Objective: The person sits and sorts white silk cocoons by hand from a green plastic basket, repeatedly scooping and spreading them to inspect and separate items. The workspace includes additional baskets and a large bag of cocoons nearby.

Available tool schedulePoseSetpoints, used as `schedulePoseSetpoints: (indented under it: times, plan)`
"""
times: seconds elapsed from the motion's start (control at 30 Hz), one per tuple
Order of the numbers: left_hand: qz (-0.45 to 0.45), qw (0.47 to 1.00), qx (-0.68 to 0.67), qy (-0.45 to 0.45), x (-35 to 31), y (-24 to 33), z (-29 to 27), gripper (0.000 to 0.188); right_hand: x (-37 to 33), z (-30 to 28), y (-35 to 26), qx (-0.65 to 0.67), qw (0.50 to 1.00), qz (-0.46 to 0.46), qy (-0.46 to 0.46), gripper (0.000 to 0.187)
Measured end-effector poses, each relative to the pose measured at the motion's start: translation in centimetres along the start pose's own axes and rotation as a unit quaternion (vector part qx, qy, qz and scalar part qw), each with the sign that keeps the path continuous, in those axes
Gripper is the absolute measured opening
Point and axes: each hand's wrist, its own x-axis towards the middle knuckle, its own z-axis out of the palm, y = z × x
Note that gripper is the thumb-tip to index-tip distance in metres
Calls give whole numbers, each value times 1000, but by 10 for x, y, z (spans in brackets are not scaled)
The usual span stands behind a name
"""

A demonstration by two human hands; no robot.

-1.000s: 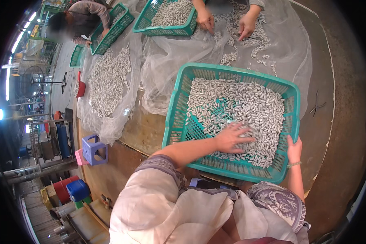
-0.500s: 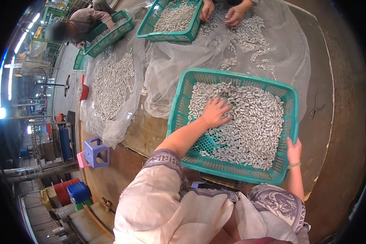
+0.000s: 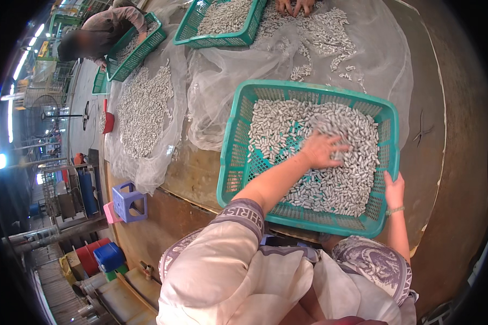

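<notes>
In front of me is a green plastic basket [image 3: 309, 86] with slotted walls, holding many small silvery-grey cylindrical metal pieces [image 3: 331, 189]. My left hand [image 3: 325, 150] lies palm down on the pieces near the basket's middle, its fingers spread. Just beyond the fingertips some pieces are smeared by motion. Bare mesh floor shows left of that hand, by the forearm. At the right wall, my right hand [image 3: 394, 192] grips the basket's rim, the thumb up along the edge; its other fingers are mostly hidden. A bracelet circles the right wrist.
Across the table, another person's hands [image 3: 295, 6] touch a loose heap beside a second green basket [image 3: 217, 40]. Another person [image 3: 103, 32] leans over a basket at far left. Pliers [image 3: 422, 130] lie right; a red scoop [image 3: 108, 122] and purple stool [image 3: 129, 203] are left.
My left hand has swept rightward across the pieces, from left of centre to the middle. Pieces have shifted with it. My right hand stays on the rim. The far person's hands have moved closer together.
</notes>
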Motion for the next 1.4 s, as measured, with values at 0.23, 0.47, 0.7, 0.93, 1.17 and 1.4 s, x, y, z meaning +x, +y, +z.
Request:
schedulePoseSetpoints:
  times: [0.23, 0.47, 0.7, 0.93, 1.17, 1.4]
  plan:
    - [-65, 994, 34, 85, -87, -79, 9, 56, -2, -3, 1, -37, 999, 8, 3, 28]
    - [205, 974, -70, 66, -57, 47, 43, 54, 2, 2, 11, -11, 1000, 5, 9, 28]
    - [10, 998, 50, 22, 9, -21, 13, 57, -2, -2, 2, -2, 1000, 17, -4, 27]
    - [19, 995, 25, 92, -93, -71, 17, 57, -3, -3, 0, -12, 1000, 25, 8, 27]
    - [273, 957, -45, 83, -42, 40, 51, 53, -2, 2, 0, -21, 999, 17, 18, 26]
    - [21, 988, 70, 138, 7, -48, 9, 56, -4, 0, -1, -4, 1000, -5, 12, 25]
